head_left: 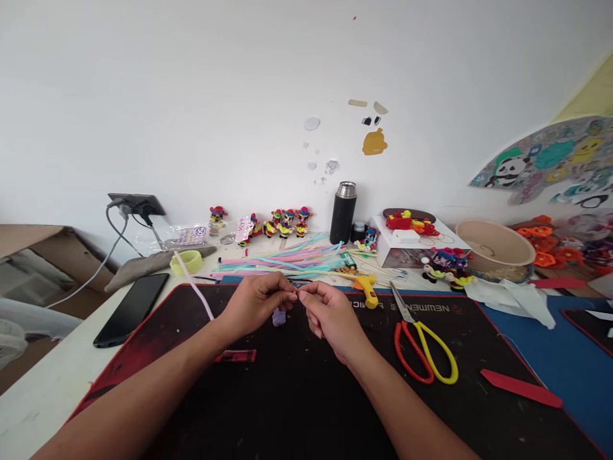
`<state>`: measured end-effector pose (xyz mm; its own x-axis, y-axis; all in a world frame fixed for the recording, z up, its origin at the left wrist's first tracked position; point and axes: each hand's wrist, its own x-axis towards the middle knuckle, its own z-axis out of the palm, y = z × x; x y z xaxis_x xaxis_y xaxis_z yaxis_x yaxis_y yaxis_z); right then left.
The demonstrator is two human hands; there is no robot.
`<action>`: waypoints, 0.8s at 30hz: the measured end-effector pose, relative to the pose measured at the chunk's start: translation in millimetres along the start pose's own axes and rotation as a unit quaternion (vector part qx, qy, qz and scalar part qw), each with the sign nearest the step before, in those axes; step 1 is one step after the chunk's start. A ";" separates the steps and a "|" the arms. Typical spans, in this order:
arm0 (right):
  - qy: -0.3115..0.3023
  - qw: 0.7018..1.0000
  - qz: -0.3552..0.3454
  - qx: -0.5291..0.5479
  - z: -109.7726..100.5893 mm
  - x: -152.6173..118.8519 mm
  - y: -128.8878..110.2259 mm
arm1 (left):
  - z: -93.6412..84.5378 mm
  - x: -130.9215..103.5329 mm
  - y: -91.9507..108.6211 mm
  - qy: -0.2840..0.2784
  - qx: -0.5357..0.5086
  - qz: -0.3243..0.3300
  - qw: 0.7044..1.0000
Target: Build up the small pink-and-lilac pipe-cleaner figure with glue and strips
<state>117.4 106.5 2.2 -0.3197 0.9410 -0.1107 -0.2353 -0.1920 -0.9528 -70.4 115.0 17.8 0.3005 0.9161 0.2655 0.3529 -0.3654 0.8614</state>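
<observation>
Over the black mat, my left hand point(261, 303) and my right hand point(330, 316) meet fingertip to fingertip, both closed in a pinch. A pale lilac pipe cleaner point(191, 281) slants up and left from behind my left wrist and seems to run into my left hand. Just under the left fingers shows a small bunched lilac piece point(278, 317). What lies right between the fingertips is too small and covered to make out. Scissors with one red and one yellow handle point(425, 345) lie open to the right of my right hand.
Behind the hands lie many pastel pipe cleaners point(287, 259) and a yellow glue gun point(368, 291). A black flask point(343, 214) stands by the wall near small colourful figures point(287, 223). On the left are a phone point(131, 310) and a yellow-green roll point(186, 262); a beige bowl point(495, 243) sits right.
</observation>
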 end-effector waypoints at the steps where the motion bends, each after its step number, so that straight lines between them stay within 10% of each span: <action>1: -0.001 1.000 0.000 -0.001 -0.2 0.1 -0.1 | -0.4 0.6 -0.3 0.003 0.002 0.002 1.000; 24: -0.007 1.000 0.011 0.025 -0.4 0.7 -2.5 | -6.3 -0.6 -7.8 0.016 0.264 0.245 0.933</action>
<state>118.1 107.8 4.4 -0.3387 0.9322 -0.1275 -0.2728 -0.2270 -0.9349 -79.0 118.4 13.7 0.5175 0.6189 0.5910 0.5694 -0.7645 0.3020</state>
